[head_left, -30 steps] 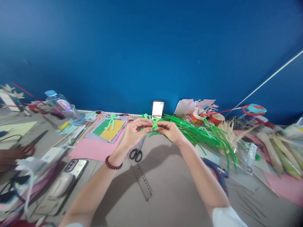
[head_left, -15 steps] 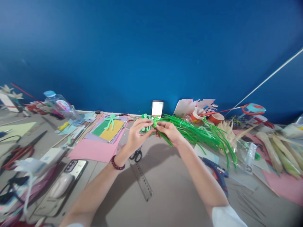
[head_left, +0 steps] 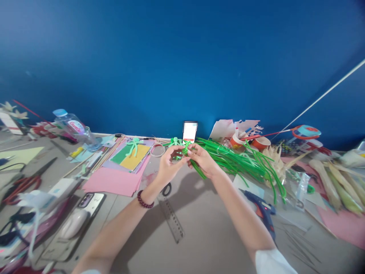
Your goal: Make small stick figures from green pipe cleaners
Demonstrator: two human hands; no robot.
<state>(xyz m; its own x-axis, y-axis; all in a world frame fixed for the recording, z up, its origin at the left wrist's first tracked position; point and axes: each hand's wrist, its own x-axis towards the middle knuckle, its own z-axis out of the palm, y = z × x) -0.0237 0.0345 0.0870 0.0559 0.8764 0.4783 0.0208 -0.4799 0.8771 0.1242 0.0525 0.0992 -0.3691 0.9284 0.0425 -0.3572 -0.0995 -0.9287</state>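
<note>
A knotted bundle of green pipe cleaners (head_left: 199,170) hangs above the gray table (head_left: 208,232), where two bare hands meet just in front of a propped phone (head_left: 189,133). Its long axis slants from the knot at the fingertips down toward the person and to the right, the loose ends passing under the right hand (head_left: 202,160), the nearer of the two to those strands. That hand pinches the knot between thumb and fingers. The left hand (head_left: 169,165) arches at the knot's other side, a gap between thumb and curled fingers; whether its tips grip cannot be told. Farther right lies a larger heap of green strands (head_left: 234,158). Compared with half a second ago, the left hand and wrist have shifted right and nearer, baring a white ring (head_left: 157,156) and covering more of the black-handled scissors (head_left: 170,188).
</note>
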